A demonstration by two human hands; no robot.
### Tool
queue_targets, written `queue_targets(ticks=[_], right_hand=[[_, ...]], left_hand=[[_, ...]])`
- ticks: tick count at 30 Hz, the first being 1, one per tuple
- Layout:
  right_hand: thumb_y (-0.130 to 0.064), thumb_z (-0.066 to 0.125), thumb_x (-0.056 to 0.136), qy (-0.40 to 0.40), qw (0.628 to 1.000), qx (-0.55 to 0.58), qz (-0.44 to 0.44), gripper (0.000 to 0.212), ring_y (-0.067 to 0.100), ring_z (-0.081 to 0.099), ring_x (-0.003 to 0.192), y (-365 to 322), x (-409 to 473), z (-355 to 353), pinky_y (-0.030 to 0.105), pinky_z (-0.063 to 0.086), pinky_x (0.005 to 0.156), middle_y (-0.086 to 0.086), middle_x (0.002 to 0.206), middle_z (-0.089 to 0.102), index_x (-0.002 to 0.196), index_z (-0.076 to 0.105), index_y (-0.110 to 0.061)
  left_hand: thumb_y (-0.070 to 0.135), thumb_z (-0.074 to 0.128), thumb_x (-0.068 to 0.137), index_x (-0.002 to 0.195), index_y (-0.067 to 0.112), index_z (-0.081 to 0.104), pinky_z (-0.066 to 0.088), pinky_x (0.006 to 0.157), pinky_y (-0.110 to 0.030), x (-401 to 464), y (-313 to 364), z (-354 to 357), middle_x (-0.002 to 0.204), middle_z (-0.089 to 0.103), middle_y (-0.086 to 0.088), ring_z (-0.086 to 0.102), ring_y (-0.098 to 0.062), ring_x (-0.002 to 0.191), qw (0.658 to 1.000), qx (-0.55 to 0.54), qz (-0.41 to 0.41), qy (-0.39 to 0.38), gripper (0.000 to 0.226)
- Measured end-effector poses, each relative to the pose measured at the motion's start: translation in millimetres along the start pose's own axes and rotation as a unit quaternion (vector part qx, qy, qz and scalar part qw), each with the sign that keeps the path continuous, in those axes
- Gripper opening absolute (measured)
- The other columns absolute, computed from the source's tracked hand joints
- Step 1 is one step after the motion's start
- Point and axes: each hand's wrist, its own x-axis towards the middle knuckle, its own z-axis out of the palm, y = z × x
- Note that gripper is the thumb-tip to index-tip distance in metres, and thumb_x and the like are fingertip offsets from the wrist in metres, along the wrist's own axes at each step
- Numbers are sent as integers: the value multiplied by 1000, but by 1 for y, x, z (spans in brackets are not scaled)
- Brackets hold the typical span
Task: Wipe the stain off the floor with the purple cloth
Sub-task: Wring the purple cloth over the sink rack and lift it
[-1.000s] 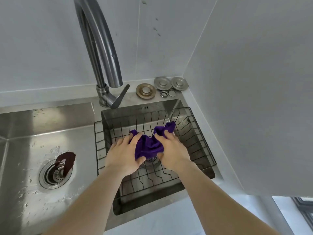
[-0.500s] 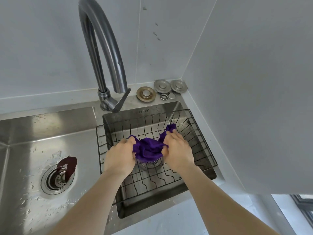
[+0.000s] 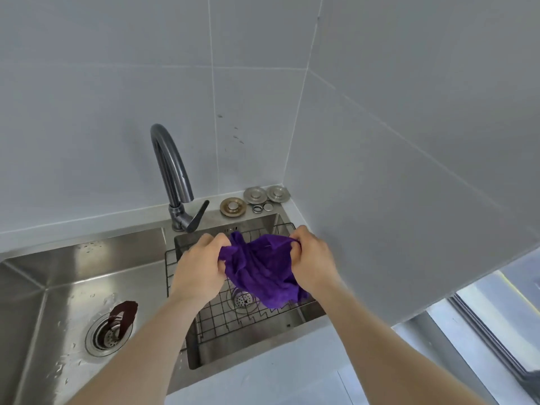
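Left hand fingers curl shut over the cloth's edge at nine o'clock; right hand fingers are likewise clenched on the edge at three o'clock. No finger is free. The cloth is stretched between the two fists and sags at six o'clock, its low corner hanging just over the wire rack in the small basin. Whether it touches the rack cannot be told. Held so, above the drain, any drip would fall into the basin; judged a spreading or shaking-out step before use.

Tap stands at twelve o'clock, lever down-right, no water seen running. Plugs lie at one o'clock on the ledge. Large basin at eight o'clock holds a brown item over its drain.

The stain is not in view; wiping not yet begun.
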Motion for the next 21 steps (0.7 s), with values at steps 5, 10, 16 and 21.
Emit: queue_targets(ticks=[5,10,16,21], right_hand=[[-6,47,98,29,998,34,-48,9,31,55,74,-5,-35,-66,36,39,65,5,84,62,99,55,-10],[-11,47,99,32,994,55,-89,9,34,57,79,6,-92,-136,39,45,66,10,91,67,102,55,-13],[-16,47,100,10,991,58,-116,13,34,61,86,42,-168,-197,43,52,73,9,94,71,105,59,-16],[-21,52,100,-41,990,67,-116,12,33,63,92,67,-218,-220,43,54,79,5,97,74,104,62,-21]], left_hand=[[0,57,87,103,29,58,53,80,-43,-45,61,-35,106,58,6,62,-26,90,999,7,23,36,33],[6,60,88,99,36,55,53,74,-40,-109,133,-54,100,50,16,61,-20,83,994,35,33,97,32],[6,59,86,87,42,48,52,73,-40,-191,205,-47,92,53,14,62,-23,84,990,66,13,123,38],[7,59,85,88,39,51,48,70,-38,-251,239,-28,86,49,14,59,-23,83,991,75,-22,110,33]])
